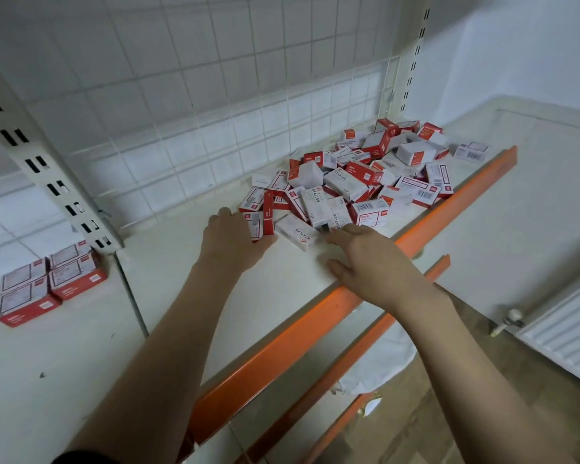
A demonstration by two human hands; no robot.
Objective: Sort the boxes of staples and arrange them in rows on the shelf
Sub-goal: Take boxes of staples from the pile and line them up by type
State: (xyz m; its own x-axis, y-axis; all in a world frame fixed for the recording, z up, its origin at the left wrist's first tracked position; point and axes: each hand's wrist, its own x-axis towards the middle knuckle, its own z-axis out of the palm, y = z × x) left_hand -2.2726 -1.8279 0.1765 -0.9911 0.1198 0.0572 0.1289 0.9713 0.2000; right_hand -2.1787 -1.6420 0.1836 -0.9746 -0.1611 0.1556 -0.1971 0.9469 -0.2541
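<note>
A loose heap of red-and-white and plain white staple boxes (365,175) lies on the right part of the white shelf (188,262). My left hand (230,236) grips a red-and-white box (257,226) at the heap's near left edge, thumb under it. My right hand (365,259) reaches to the heap's front with straight fingers, fingertips touching a white box marked STAPLES (297,231). On the neighbouring shelf at the left, several red-and-white boxes (47,283) stand in tidy rows.
An orange rail (315,316) runs along the shelf's front edge, with more orange-edged shelves below. A wire grid (215,128) backs the shelf, and slotted uprights (47,172) stand at both sides. One box (471,151) lies apart at far right. A radiator (570,333) is at lower right.
</note>
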